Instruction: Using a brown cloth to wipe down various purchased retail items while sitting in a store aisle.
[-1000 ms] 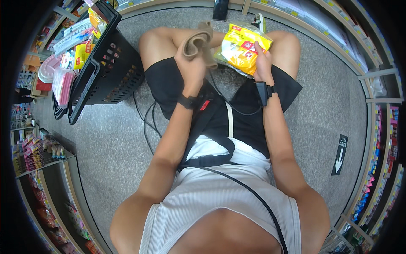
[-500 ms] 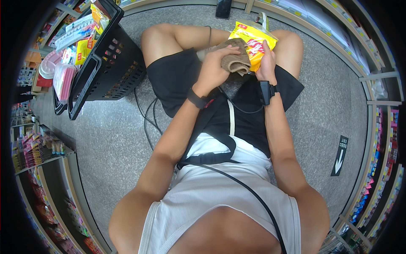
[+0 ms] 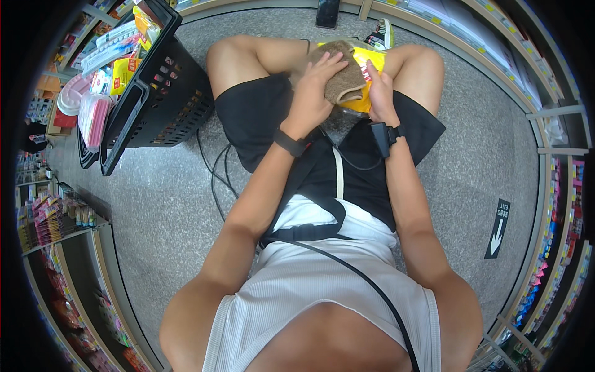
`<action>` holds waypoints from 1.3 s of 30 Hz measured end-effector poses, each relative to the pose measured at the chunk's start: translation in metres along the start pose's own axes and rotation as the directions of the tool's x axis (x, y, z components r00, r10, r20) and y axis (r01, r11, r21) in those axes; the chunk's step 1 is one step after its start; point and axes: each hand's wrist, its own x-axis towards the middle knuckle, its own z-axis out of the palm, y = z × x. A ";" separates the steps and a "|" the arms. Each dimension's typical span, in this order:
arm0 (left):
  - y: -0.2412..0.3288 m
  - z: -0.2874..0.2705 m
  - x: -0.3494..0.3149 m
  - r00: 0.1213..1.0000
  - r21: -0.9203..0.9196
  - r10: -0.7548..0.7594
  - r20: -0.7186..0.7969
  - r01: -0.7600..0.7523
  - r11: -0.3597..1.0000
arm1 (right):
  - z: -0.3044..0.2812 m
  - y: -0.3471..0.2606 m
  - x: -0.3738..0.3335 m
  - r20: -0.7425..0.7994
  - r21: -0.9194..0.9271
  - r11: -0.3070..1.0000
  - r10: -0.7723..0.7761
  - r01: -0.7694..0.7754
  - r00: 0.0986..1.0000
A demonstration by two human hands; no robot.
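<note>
Between my knees, my left hand (image 3: 312, 94) lies over a folded brown cloth (image 3: 346, 69), its fingers spread along the top. The cloth is pressed onto the face of a yellow plastic packet (image 3: 374, 56) and covers much of it. My right hand (image 3: 382, 96) grips the packet's right side, with the thumb on its front and the other fingers mostly hidden. Below the cloth, the packet's lower edge shows.
A black shopping basket (image 3: 164, 93) full of packaged goods stands at my left. A phone (image 3: 327, 13) lies on the floor ahead, near a shelf base. Stocked shelves (image 3: 567, 204) curve around both sides. A black cable (image 3: 214, 167) runs across the floor beside my left leg.
The cloth has moved up and across the packet and hides more of its front. My left fingers have spread out over it. The packet and my right hand have shifted slightly left.
</note>
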 end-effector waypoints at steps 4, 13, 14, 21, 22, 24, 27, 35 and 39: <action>-0.007 -0.001 -0.003 0.991 -0.117 -0.133 0.009 0.133 0.984 | -0.008 -0.009 0.005 -0.189 0.220 0.966 -0.092 0.133 0.978; -0.010 -0.005 0.000 0.939 -0.300 -0.272 -0.211 0.203 0.932 | -0.002 -0.014 0.000 -0.077 0.419 0.906 -0.026 0.056 0.997; -0.011 -0.005 0.000 0.939 -0.299 -0.271 -0.213 0.202 0.933 | 0.001 -0.016 -0.004 -0.038 0.447 0.893 -0.037 0.050 0.999; -0.008 0.001 -0.001 0.962 -0.315 -0.242 -0.123 0.193 0.929 | 0.005 -0.022 -0.014 0.127 0.471 0.882 -0.088 0.018 0.988; -0.005 0.002 -0.001 0.962 -0.329 -0.261 -0.086 0.220 0.919 | 0.004 -0.021 -0.015 0.163 0.509 0.861 -0.099 0.003 0.982; -0.003 0.002 -0.001 0.965 -0.350 -0.253 -0.075 0.212 0.913 | 0.004 -0.019 -0.016 0.176 0.499 0.867 -0.117 0.014 0.977; -0.001 0.005 -0.002 0.969 -0.358 -0.241 -0.060 0.204 0.911 | 0.005 -0.013 -0.016 0.213 0.473 0.881 -0.140 0.023 0.967; -0.008 0.008 0.003 0.935 -0.406 -0.347 -0.072 0.290 0.867 | -0.008 0.003 -0.013 0.340 0.285 0.955 -0.014 -0.089 0.940; -0.007 0.007 0.009 0.921 -0.501 -0.375 -0.103 0.277 0.820 | -0.006 0.010 -0.012 0.416 0.029 0.993 0.091 -0.113 0.905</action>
